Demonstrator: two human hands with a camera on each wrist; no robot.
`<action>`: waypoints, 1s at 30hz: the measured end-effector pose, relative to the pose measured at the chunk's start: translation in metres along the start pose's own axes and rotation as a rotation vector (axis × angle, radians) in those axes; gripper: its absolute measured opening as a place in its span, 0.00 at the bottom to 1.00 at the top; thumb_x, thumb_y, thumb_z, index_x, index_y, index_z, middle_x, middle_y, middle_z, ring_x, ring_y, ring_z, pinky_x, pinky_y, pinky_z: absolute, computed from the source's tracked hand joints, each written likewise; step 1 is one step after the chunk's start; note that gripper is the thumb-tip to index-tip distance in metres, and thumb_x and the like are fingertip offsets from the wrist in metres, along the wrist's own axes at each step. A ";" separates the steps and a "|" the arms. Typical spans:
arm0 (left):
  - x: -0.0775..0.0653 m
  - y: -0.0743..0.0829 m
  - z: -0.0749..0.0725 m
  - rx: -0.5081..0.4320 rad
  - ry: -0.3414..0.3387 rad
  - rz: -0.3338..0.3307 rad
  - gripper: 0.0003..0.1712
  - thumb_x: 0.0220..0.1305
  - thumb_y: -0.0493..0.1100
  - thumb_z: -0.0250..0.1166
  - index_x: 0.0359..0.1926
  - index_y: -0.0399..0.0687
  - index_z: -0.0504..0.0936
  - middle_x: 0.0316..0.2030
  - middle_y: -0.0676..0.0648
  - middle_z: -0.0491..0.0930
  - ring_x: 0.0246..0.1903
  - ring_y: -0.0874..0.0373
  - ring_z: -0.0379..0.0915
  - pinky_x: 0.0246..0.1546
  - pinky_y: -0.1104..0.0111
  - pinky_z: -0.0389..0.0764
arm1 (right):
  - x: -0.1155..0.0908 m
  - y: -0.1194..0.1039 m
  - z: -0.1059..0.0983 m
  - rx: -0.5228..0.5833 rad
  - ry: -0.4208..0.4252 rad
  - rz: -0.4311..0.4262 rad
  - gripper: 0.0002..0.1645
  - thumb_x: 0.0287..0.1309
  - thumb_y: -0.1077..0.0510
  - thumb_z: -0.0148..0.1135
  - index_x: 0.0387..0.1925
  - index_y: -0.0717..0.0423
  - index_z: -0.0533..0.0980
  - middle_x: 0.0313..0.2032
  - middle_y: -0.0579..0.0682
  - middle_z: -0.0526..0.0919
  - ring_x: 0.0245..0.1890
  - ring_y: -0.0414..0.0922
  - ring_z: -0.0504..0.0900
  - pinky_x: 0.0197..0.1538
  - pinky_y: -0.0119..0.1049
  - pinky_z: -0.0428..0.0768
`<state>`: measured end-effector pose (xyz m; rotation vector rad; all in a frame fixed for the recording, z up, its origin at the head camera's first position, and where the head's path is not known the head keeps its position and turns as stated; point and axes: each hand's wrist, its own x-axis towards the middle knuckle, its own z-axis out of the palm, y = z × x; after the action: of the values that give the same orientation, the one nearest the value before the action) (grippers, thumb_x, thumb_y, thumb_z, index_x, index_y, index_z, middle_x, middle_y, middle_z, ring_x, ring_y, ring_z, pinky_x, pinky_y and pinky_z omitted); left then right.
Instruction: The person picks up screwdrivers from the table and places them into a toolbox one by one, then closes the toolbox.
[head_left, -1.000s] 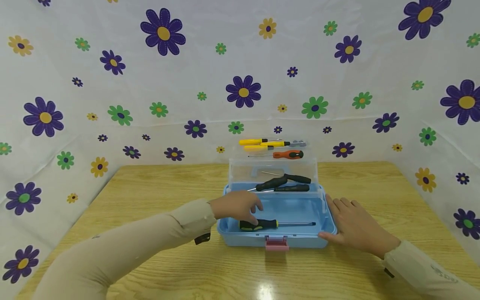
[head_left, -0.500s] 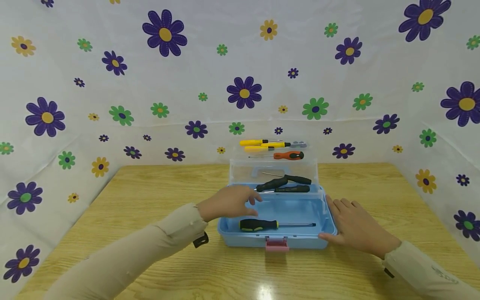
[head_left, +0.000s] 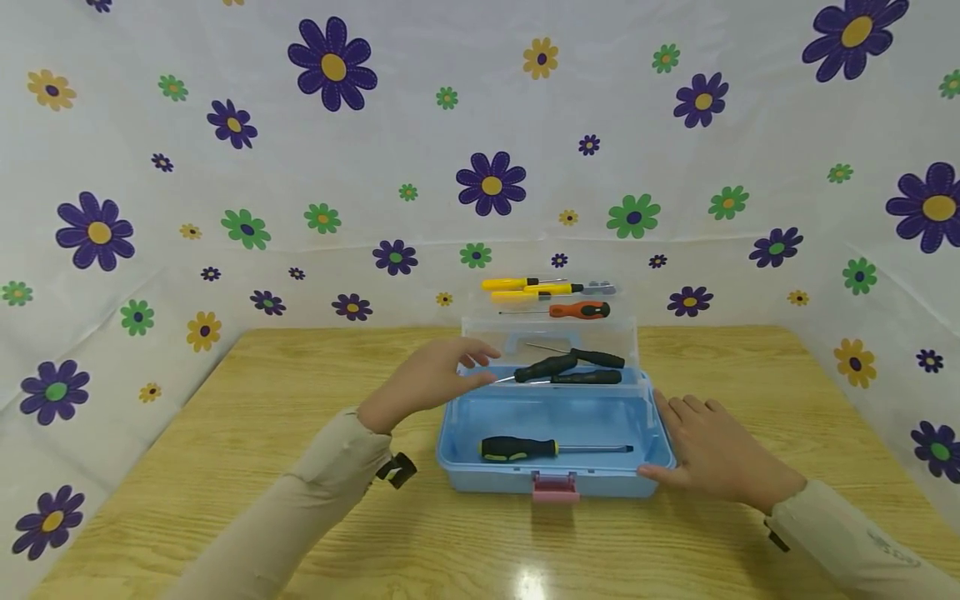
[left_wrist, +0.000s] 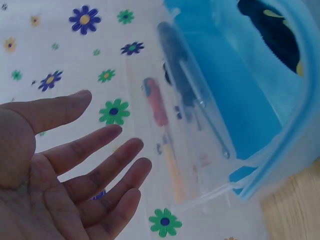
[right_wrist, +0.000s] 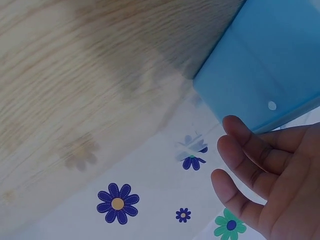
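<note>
A blue toolbox (head_left: pixel 487 481) stands with its lid raised and its clear trays fanned out behind. A black-and-yellow screwdriver (head_left: pixel 519 449) lies in its bottom, blade pointing right. My left hand (head_left: pixel 429 377) is above the box's back left corner, fingers spread and holding nothing. In the head view its fingertips come close to the black screwdrivers (head_left: pixel 587 377) in the lower clear tray. In the left wrist view the palm (left_wrist: pixel 30 200) faces the camera. My right hand (head_left: pixel 716 454) rests against the box's right wall, thumb at the front corner; its loosely bent fingers (right_wrist: pixel 240 155) show beside the wall.
Higher up behind the box are an orange screwdriver (head_left: pixel 579 311) and several yellow-handled tools (head_left: pixel 513 296). A pink latch (head_left: pixel 556 487) hangs at the box's front. The wooden table (head_left: pixel 315 525) backs onto a white flowered cloth (head_left: pixel 420 142).
My left hand has risen from beside the screwdriver handle in the box, moving up, back and slightly left to the clear trays. The screwdriver and my right hand have stayed in place.
</note>
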<state>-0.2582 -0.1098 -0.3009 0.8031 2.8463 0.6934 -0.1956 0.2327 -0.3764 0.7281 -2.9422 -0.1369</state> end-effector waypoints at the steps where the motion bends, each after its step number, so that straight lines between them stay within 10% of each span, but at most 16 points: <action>1: -0.001 -0.002 -0.002 -0.015 0.016 -0.013 0.22 0.64 0.49 0.61 0.57 0.48 0.77 0.51 0.45 0.80 0.50 0.51 0.76 0.49 0.56 0.78 | 0.000 0.000 -0.001 -0.001 -0.003 -0.003 0.63 0.46 0.18 0.48 0.62 0.69 0.65 0.53 0.64 0.77 0.51 0.58 0.77 0.52 0.56 0.75; 21: -0.006 -0.048 -0.013 -0.214 0.195 -0.201 0.25 0.68 0.49 0.55 0.64 0.47 0.69 0.57 0.38 0.74 0.55 0.43 0.73 0.52 0.51 0.77 | 0.003 0.003 -0.011 0.047 -0.059 0.008 0.61 0.47 0.20 0.50 0.62 0.69 0.65 0.53 0.65 0.77 0.52 0.60 0.76 0.52 0.59 0.73; 30: -0.006 -0.066 -0.014 -0.270 0.241 -0.293 0.25 0.70 0.51 0.51 0.64 0.47 0.69 0.59 0.37 0.72 0.58 0.41 0.69 0.53 0.50 0.75 | 0.008 0.012 -0.027 0.102 0.066 0.022 0.50 0.54 0.34 0.59 0.63 0.69 0.64 0.51 0.66 0.78 0.49 0.61 0.78 0.51 0.60 0.73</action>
<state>-0.2871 -0.1678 -0.3187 0.2714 2.8907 1.1605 -0.2053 0.2378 -0.3477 0.6991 -2.9108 0.0379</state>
